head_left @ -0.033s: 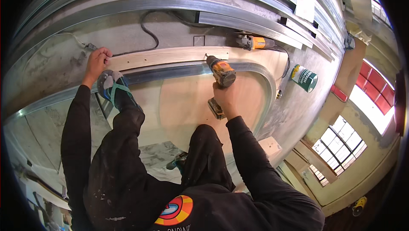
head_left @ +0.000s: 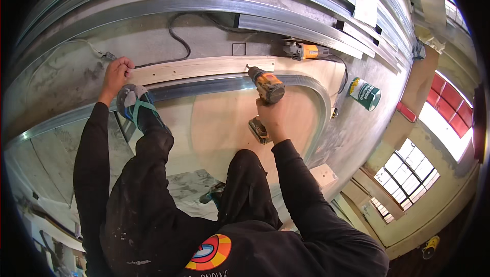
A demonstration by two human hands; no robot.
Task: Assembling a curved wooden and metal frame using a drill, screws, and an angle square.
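My right hand point(head_left: 270, 116) is wrapped round the grip of an orange and black cordless drill point(head_left: 269, 85). The drill's bit meets the pale wooden strip point(head_left: 204, 67) near the strip's right end. At the other end of that strip, my left hand point(head_left: 118, 75) is closed with its fingers curled at the wood. A few dark holes or screw heads show along the strip. Just below it runs a bent metal channel point(head_left: 204, 87), curving round the edge of a plywood panel point(head_left: 224, 124). My sandalled foot point(head_left: 137, 104) presses by the channel, close to my left hand.
An orange angle grinder point(head_left: 309, 51) lies beyond the strip, with its dark cord. Long metal studs point(head_left: 204, 5) lie along the far side. A green and white can point(head_left: 364, 94) lies tipped at the right. Near my left hand is a cable plug point(head_left: 108, 56).
The drill's body has shifted very slightly to the right, while its tip stays at the same spot. My left hand has not visibly moved.
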